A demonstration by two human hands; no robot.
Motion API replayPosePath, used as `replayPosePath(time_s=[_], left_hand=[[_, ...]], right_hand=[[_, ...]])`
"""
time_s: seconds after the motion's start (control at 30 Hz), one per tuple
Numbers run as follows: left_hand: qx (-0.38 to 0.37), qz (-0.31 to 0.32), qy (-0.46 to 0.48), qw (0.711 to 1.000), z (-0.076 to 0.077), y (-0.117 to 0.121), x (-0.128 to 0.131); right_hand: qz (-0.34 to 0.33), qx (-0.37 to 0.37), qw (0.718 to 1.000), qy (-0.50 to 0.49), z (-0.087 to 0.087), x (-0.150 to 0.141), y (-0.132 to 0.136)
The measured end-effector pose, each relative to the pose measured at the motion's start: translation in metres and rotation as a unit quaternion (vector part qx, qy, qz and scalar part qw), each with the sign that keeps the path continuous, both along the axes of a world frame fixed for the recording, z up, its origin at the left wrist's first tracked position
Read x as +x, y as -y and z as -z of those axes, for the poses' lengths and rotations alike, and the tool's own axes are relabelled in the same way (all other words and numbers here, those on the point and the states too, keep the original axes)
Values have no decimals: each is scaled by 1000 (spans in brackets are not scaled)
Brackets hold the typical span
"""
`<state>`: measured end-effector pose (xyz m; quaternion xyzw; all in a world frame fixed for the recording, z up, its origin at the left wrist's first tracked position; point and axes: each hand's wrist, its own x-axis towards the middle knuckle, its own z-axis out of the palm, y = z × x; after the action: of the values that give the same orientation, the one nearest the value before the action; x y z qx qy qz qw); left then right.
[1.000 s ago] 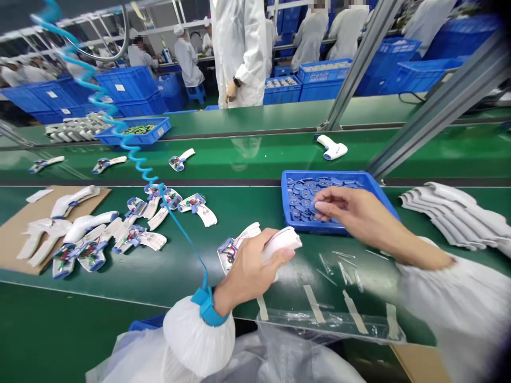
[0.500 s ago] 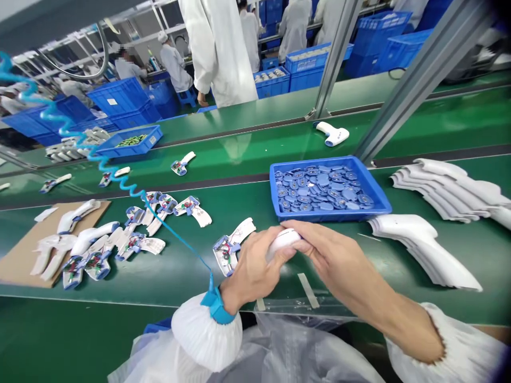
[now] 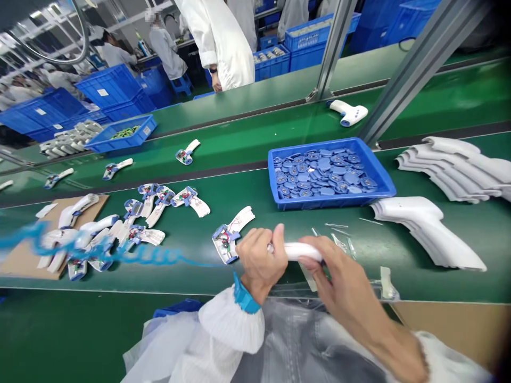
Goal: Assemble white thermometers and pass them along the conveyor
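My left hand (image 3: 260, 256) is closed around one end of a white plastic thermometer shell (image 3: 298, 251), held just above the green bench near its front edge. My right hand (image 3: 339, 279) grips the shell's other end from the right, fingers curled under it. A blue wrist strap (image 3: 243, 291) with a coiled cord circles my left wrist. An open half-shell with a circuit board (image 3: 230, 236) lies just left of my hands. A blue tray (image 3: 383, 183) filled with small blue round parts stands behind my hands.
Stacked white shells (image 3: 431, 229) lie at the right. Several half-shells with boards (image 3: 159, 205) and a cardboard sheet (image 3: 24, 255) lie at the left. Clear film strips (image 3: 343, 242) lie by my hands. A finished thermometer (image 3: 350, 113) sits on the conveyor. People in white coats stand behind.
My right hand left the blue tray and came to the white shell, taking hold of it beside my left hand. Both hands shifted toward the bench's front edge. The coiled cord swung low to the left.
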<state>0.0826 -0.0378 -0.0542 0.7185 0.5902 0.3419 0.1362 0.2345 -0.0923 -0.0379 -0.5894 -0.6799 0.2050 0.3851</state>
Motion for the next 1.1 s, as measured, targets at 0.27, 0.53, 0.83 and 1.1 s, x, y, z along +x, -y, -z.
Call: replayPosePath(time_s=[0.27,0.53,0.83,1.1], left_hand=[[-48,-16,82,995,-2,-2,-4],[-130,42,47,990,-12,-21,-9],[-82,-84,159,980,13,-5,-14],[-54,-18,31,998,7,-28,-15]], right_hand=[[-31,-68,997,-13,10,-2,18],[51,-60,997,-23,3,-20,7],[-43,-337,931,-136,7,-8,4],[-82,-22,982,168,23,-22,6]])
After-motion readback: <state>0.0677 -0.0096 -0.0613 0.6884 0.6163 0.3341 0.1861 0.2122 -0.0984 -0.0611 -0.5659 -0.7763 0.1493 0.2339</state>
